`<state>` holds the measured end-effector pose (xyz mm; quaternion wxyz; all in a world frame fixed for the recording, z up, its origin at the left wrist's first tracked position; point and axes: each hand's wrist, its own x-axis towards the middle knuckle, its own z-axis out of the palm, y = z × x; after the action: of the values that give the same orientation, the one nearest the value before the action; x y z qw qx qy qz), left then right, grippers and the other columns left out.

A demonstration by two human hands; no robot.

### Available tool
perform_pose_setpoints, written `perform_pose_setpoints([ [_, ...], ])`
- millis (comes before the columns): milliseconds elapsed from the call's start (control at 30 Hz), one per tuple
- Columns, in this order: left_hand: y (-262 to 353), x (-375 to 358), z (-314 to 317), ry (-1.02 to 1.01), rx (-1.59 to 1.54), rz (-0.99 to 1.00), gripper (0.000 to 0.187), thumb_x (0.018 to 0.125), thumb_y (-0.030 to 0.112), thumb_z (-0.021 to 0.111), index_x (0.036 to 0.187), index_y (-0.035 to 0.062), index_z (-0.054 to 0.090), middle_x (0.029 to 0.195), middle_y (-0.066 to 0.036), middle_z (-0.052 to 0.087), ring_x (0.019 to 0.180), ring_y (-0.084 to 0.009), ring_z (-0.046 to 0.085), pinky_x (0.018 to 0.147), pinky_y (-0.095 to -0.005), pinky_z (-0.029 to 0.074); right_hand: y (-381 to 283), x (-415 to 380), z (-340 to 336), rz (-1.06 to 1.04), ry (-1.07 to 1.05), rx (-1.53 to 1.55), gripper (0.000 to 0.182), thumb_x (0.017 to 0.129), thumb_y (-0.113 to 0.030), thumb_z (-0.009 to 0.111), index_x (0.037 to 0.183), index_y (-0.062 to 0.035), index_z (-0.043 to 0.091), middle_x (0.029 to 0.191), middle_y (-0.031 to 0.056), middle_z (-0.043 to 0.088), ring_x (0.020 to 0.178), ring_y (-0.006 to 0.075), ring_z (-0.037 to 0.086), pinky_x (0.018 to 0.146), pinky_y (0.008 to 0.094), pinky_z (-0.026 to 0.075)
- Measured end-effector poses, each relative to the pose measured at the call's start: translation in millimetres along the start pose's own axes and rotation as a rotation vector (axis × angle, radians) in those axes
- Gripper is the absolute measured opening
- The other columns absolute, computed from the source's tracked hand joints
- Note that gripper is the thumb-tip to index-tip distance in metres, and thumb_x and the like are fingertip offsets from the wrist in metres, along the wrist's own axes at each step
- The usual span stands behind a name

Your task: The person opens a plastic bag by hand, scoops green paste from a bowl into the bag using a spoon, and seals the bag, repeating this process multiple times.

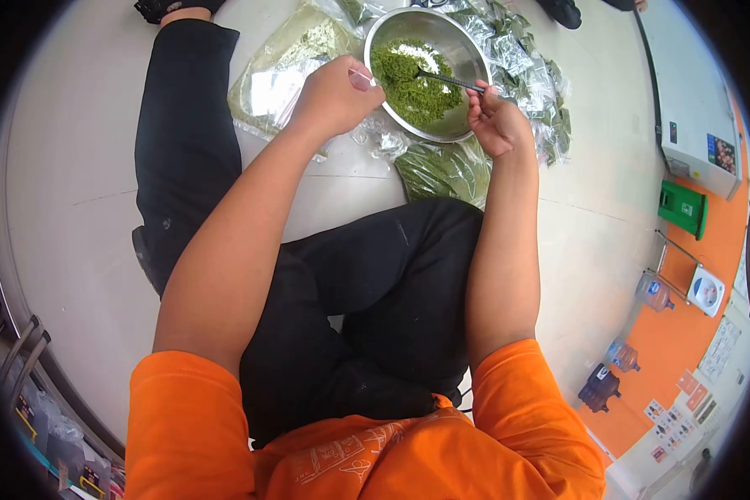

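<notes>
Spoon (452, 80) held slantwise over the steel bowl (473, 52) by the right hand (498, 121), its head in the green mixture (408, 100).
The handle's outer end is gripped between narrowed fingertips at the bowl's right rim; its long axis is laid nearly crosswise, tipped slightly away toward the far side, so that the head is placed left of the fingers and a little beyond them. White powder (418, 55) is seen just past the head. The spoon is reached more nearly by the right hand; the left hand (335, 93) is held at the opposite rim, its fingers curled close together. Whether the pale strip (362, 76) at those fingers is pinched cannot be told. The bowl is flanked by a clear plastic bag (262, 77) on the left and a green bag (443, 173) on the near side.
</notes>
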<state>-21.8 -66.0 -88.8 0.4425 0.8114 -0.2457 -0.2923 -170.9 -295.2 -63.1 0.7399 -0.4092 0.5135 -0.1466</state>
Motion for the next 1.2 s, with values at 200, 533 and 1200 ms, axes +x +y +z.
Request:
perform_pose_setpoints([
  [200, -1.4, -0.2, 1.0, 0.017, -0.007, -0.047, 0.044, 0.077, 0.032, 0.077, 0.107, 0.002, 0.065, 0.101, -0.013, 0.072, 0.092, -0.0234, 0.07, 0.084, -0.0342, 0.054, -4.7, 0.7, -8.5, 0.007, 0.0, 0.105, 0.024, 0.106, -0.018, 0.05, 0.121, -0.0018, 0.059, 0.106, 0.0115, 0.065, 0.081, 0.0119, 0.058, 0.07, 0.0225, 0.051],
  [533, -7.9, 5.4, 3.7, 0.023, -0.077, -0.116, 0.042, 0.075, 0.03, 0.077, 0.106, 0.0037, 0.067, 0.1, -0.011, 0.073, 0.093, -0.0249, 0.07, 0.085, -0.0356, 0.055, -9.1, 3.8, -14.5, 0.023, 0.017, 0.244, 0.024, 0.106, -0.018, 0.049, 0.12, -0.0013, 0.059, 0.103, 0.0123, 0.064, 0.077, 0.0127, 0.057, 0.068, 0.0237, 0.051],
  [1200, -4.1, 3.8, -8.2, 0.081, -0.002, -0.046, 0.043, 0.077, 0.031, 0.076, 0.108, 0.003, 0.065, 0.101, -0.014, 0.072, 0.095, -0.025, 0.07, 0.087, -0.0355, 0.055, -9.5, 11.5, -23.1, 0.058, 0.026, 0.469, 0.027, 0.106, -0.014, 0.047, 0.127, 0.0025, 0.053, 0.111, 0.0183, 0.06, 0.081, 0.018, 0.058, 0.068, 0.0236, 0.052],
])
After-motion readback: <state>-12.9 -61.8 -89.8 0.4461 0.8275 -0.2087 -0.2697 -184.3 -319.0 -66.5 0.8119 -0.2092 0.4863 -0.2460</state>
